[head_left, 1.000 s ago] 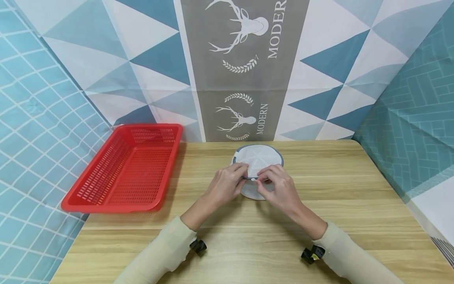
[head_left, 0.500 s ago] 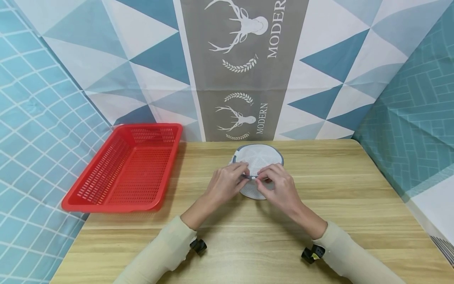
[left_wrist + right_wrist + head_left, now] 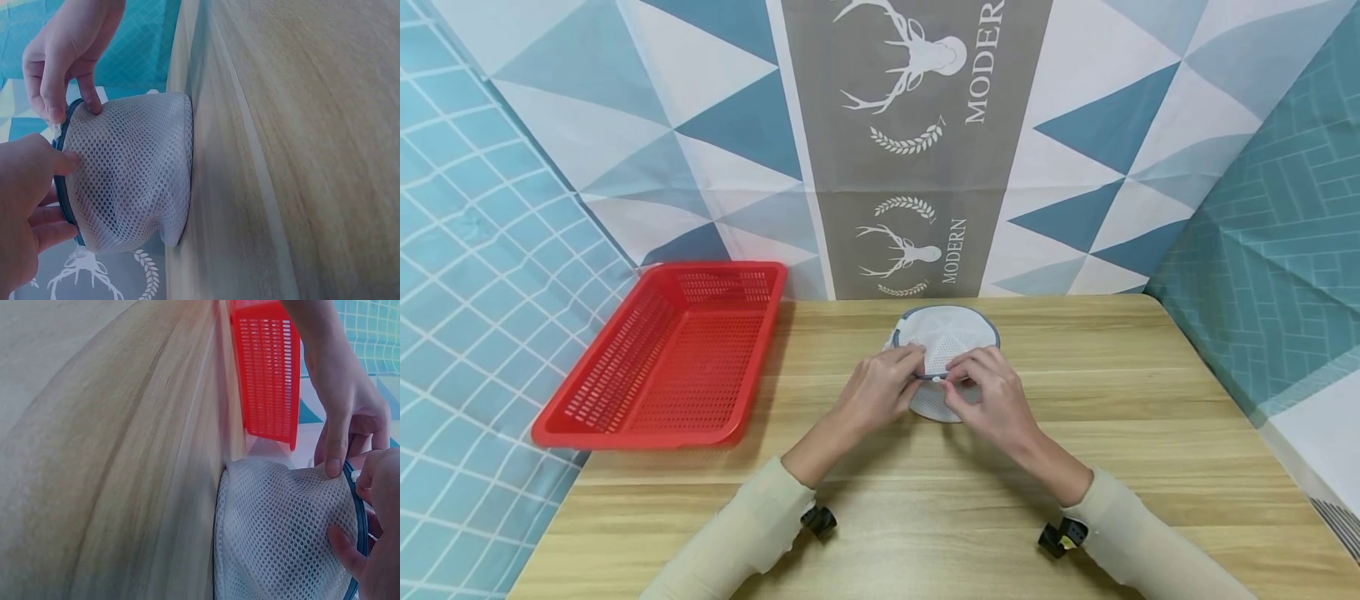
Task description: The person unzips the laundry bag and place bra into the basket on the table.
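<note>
A white mesh laundry bag (image 3: 128,169) with a blue-grey zipper edge stands on the table, its round top facing up. My left hand (image 3: 880,383) pinches the zippered rim on the left side, thumb on the near mesh wall. On the right, my right hand (image 3: 988,387) pinches the small white zipper pull (image 3: 937,379) at the front of the rim. In the right wrist view the blue zipper band (image 3: 360,515) runs between both hands. Part of the rim is hidden behind the fingers.
A red plastic basket (image 3: 752,350) with slotted walls stands at the left of the wooden table (image 3: 1112,417). Patterned cloth walls (image 3: 917,158) enclose the back and both sides. A small black camera (image 3: 820,522) sits on each wrist.
The rim between the hands lifts slightly and settles back. Both hands otherwise keep their place and their hold on the bag.
</note>
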{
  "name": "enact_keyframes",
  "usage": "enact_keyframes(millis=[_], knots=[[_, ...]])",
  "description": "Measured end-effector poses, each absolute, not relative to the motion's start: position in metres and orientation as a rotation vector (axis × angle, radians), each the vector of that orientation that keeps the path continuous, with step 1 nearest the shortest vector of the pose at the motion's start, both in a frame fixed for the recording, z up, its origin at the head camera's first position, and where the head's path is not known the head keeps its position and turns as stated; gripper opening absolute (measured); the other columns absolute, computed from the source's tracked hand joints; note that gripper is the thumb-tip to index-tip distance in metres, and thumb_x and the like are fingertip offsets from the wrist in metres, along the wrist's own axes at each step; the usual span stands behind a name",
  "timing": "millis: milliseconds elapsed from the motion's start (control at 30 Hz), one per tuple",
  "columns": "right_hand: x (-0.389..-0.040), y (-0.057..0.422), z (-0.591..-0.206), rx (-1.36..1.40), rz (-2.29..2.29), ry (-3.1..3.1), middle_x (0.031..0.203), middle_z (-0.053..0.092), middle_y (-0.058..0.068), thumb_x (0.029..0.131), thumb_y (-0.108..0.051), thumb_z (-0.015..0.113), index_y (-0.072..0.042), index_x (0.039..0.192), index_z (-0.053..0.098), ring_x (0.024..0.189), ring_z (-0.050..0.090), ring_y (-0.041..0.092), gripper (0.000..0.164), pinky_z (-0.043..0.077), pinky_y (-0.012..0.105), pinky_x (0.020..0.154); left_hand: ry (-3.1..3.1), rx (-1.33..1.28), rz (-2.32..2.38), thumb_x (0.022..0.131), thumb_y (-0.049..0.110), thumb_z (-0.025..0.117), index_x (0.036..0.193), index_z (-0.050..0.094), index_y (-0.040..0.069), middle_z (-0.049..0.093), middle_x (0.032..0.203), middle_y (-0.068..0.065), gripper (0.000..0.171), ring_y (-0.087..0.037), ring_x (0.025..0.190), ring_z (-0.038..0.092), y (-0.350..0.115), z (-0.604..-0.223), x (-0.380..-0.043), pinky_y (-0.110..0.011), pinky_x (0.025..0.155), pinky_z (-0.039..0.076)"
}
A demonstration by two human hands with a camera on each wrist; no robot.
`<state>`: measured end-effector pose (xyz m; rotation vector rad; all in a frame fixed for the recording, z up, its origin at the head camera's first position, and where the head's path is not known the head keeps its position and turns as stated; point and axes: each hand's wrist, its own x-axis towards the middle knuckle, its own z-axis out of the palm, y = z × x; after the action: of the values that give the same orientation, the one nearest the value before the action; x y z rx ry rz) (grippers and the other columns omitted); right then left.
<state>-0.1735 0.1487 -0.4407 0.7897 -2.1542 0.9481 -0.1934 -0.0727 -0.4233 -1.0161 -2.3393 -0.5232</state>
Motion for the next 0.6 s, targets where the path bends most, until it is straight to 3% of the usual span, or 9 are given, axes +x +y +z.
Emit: enact_keyframes(millis=[233,467,600], knots=[[-0.1737,0.1493,-0.4411,0.792,0.954,-2.154,0.100,0.082,0.008,0.082,0.005,0.081,-0.007,0.085,0.076,0.093,0.068,0.024,0.013,0.064,0.036,0.071,-2.348,-1.015,-0.543,0.091,-0.001,0.086,0.100,0.069,0.009,0.080,0.101,-0.003,0.021,-0.021,0.092,0.081,-0.0716,-0.4225,-0.1941,-0.037,0.075,0.067],[-0.1735,0.1488,-0.4390,0.783,0.943,-2.162,0.100,0.083,0.008,0.083,0.004,0.083,-0.007,0.084,0.077,0.095,0.067,0.024,0.012,0.062,0.031,0.074,-2.327,-0.970,-0.547,0.090,0.009,0.094,0.106,0.076,0.009,0.086,0.123,-0.013,0.024,-0.030,0.114,0.085,-0.0706,-0.4236,-0.1938,-0.040,0.091,0.071],[-0.1732,0.1486,-0.4382,0.777,0.915,-2.163,0.100,0.083,0.008,0.083,0.003,0.084,-0.007,0.084,0.078,0.098,0.065,0.026,0.011,0.057,0.029,0.077,-2.317,-0.972,-0.522,0.090,0.012,0.095,0.102,0.077,0.011,0.086,0.125,-0.013,0.023,-0.030,0.115,0.085,-0.0701,-0.4240,-0.1934,-0.041,0.092,0.071]])
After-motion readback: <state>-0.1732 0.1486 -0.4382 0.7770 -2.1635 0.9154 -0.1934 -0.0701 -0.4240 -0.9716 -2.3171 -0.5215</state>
